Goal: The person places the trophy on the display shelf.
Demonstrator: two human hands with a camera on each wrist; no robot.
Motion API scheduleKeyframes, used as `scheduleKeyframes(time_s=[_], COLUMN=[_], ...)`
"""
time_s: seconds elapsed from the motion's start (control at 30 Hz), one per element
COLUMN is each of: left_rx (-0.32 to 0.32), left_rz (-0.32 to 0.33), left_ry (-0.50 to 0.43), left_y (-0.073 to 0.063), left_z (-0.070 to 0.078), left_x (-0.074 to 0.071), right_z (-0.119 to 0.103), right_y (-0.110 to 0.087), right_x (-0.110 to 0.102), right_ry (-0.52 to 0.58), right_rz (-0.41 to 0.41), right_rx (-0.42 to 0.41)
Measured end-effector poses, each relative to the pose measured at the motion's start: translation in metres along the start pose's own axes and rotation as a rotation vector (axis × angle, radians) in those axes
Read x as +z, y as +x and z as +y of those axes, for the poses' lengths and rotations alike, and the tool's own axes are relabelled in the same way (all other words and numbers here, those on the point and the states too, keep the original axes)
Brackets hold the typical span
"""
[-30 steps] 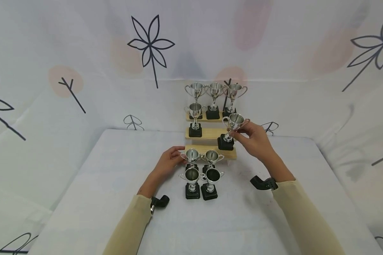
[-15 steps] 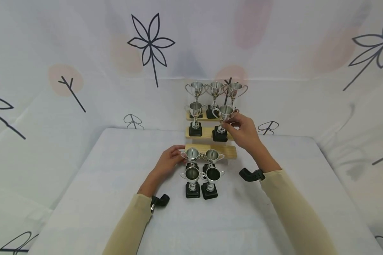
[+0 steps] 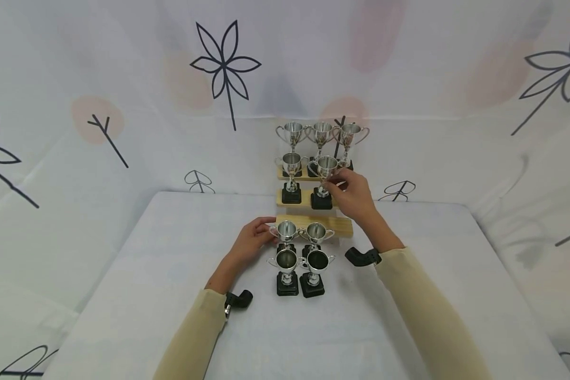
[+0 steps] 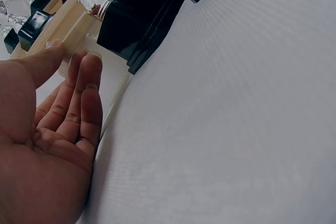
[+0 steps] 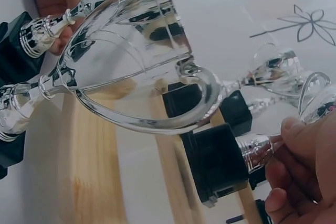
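Observation:
My right hand (image 3: 353, 192) pinches a small silver trophy cup (image 3: 325, 165) by its stem. The cup stands upright, its black base (image 5: 218, 161) at the middle step (image 3: 306, 198) of a stepped wooden stand. To its left on that step is a matching trophy (image 3: 292, 164). With thumb and fingertips, my left hand (image 3: 252, 240) grips the left end of the stand's lowest step (image 3: 342, 227); in the left wrist view the thumb (image 4: 47, 61) lies against the wood and the fingers curl below it.
Three trophies stand on the top step, including a right-hand one (image 3: 350, 135). Several more are grouped on the white-covered table (image 3: 290, 343) before the stand, such as a front-left trophy (image 3: 286, 259). A patterned cloth (image 3: 138, 63) hangs behind.
My right hand has carried its trophy left and back, from above the lowest step's right side to the middle step, beside the other trophy. My left hand has stayed put.

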State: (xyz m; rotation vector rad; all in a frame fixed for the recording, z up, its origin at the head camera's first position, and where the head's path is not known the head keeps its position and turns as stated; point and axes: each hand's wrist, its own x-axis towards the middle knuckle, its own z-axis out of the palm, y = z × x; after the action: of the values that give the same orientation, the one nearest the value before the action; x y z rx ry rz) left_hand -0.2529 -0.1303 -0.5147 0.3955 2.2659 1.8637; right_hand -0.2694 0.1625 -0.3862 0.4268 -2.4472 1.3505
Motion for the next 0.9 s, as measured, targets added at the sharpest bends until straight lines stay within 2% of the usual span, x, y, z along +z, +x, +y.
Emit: scheduleKeyframes(time_s=[0.27, 0.5, 0.9], left_rx=[0.006, 0.014, 0.014], left_rz=[-0.003, -0.006, -0.003], left_ry=[0.009, 0.01, 0.029], left_y=[0.0, 0.001, -0.001], left_z=[-0.002, -0.002, 0.0], left_x=[-0.001, -0.001, 0.0], right_z=[0.004, 0.006, 0.006], right_y=[0.001, 0.003, 0.005], right_x=[0.007, 0.01, 0.014], right_ry=[0.08, 0.044, 0.047], right_rz=[-0.014, 0.008, 0.034], right_rx=[0.007, 0.015, 0.028])
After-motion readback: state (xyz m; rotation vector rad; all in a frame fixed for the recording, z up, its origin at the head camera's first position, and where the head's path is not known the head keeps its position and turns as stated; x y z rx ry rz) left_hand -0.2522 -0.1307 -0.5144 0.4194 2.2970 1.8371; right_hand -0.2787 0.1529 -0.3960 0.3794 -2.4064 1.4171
